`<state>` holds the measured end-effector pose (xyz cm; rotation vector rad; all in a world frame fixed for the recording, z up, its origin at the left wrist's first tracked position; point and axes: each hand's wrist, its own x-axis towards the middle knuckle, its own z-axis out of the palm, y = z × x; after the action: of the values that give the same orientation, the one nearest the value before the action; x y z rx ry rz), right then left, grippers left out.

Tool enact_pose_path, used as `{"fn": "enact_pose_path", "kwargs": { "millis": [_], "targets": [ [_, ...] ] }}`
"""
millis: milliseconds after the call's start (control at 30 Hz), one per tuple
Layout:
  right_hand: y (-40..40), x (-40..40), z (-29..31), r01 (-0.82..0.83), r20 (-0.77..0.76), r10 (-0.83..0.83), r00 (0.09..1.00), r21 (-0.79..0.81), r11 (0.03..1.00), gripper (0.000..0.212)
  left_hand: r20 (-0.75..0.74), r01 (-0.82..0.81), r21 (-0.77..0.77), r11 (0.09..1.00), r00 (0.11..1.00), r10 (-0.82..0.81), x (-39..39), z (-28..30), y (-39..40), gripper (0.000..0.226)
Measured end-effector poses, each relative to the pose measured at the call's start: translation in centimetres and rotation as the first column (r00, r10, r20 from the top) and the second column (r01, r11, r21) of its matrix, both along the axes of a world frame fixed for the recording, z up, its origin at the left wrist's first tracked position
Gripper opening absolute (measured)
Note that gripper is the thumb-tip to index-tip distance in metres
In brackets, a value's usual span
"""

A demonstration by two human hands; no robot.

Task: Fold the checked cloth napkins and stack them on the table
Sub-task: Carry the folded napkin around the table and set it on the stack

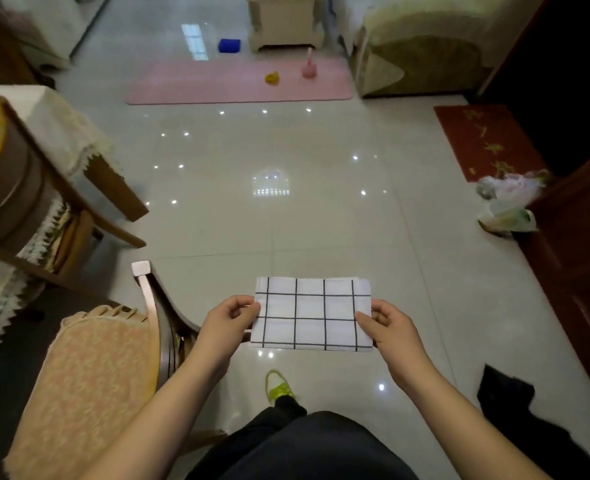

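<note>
Here the white cloth napkin with black grid lines (312, 315), apparently already folded, is held flat above the floor, the left hand (229, 318) and right hand (388, 322) pinching its side edges. Stacking it next calls for turning toward the cloth-covered table (44, 129).

Bare forearms (168, 403), dark trousers (307, 445) and 1 yellow-green shoe (276, 388) show.
</note>
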<state>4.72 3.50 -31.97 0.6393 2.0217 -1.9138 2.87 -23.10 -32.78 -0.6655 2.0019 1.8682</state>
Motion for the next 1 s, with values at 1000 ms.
{"fn": "enact_pose_path", "kwargs": {
  "millis": [1000],
  "targets": [
    [-9.7, -45.1, 2.2, -0.532, -0.091, 0.533, 0.841, 0.032, 0.846, 0.016, -0.127, -0.437, -0.035, 0.899, 0.894, 0.43, -31.3, 3.5, -7.3, 0.02]
  ]
}}
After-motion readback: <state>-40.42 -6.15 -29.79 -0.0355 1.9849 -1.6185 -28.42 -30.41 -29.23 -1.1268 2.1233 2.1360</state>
